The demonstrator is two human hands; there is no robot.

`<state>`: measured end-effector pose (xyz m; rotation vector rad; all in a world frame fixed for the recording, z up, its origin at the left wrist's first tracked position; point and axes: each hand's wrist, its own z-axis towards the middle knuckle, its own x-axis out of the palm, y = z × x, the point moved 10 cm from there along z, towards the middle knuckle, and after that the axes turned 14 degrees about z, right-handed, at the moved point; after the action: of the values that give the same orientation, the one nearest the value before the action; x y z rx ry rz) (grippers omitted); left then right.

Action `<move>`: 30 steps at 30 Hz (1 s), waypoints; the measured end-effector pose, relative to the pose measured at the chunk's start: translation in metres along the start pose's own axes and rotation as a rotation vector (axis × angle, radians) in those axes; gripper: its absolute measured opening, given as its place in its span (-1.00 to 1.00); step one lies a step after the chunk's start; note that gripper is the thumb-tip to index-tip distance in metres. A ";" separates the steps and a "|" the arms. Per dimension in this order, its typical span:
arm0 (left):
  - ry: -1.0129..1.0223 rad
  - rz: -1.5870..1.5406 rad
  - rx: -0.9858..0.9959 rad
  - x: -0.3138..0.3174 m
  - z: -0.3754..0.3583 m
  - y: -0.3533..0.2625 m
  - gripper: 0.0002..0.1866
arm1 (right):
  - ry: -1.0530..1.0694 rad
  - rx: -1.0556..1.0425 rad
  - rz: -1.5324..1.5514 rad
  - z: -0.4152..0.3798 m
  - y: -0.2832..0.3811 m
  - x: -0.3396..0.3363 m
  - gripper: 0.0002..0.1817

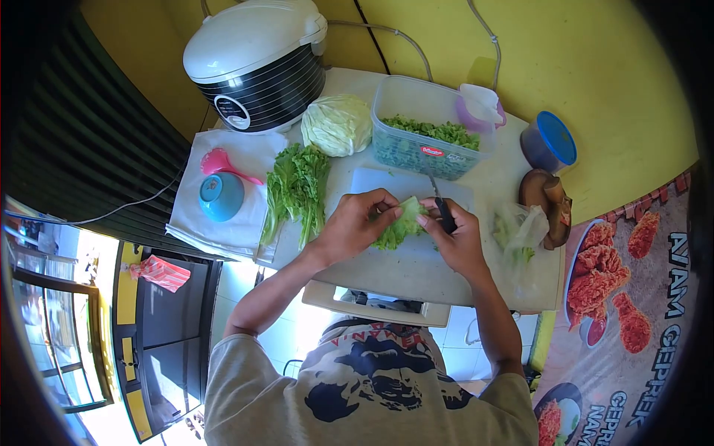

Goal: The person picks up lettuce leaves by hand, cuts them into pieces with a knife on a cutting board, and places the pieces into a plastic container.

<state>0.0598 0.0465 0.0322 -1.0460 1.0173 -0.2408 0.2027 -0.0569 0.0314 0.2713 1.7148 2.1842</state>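
Note:
My left hand pinches a green lettuce leaf between thumb and fingers above a pale cutting board. The fingertips of my right hand meet the leaf's other side. That same hand also holds a knife with a black handle, its blade pointing away from me. A plastic container of chopped greens stands just beyond the board. To the left of my left hand lies a bunch of leafy lettuce, with a round pale cabbage behind it.
A rice cooker stands at the back left. Near it, a blue bowl and a pink scoop rest on white cloth. On the right are a plastic bag with greens, a blue-lidded tub and a brown object.

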 end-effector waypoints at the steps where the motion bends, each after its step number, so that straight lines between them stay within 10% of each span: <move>1: -0.022 0.061 0.004 -0.003 0.001 0.000 -0.81 | 0.006 0.005 -0.024 0.002 0.000 0.000 -0.77; 14: -0.249 0.696 -0.178 -0.020 -0.002 0.012 -0.83 | 0.081 -0.056 -0.366 -0.022 0.013 0.006 -0.57; 20: -0.365 0.797 0.296 -0.008 -0.020 -0.020 -0.77 | 0.190 -0.058 -0.566 -0.060 0.009 0.017 -0.36; 30: -0.309 0.806 0.337 0.007 -0.029 -0.006 -0.73 | 0.214 -0.107 -0.797 -0.064 0.005 0.020 -0.39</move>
<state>0.0429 0.0217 0.0296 -0.3005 0.9940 0.3893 0.1604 -0.1077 0.0188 -0.5962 1.4384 1.7163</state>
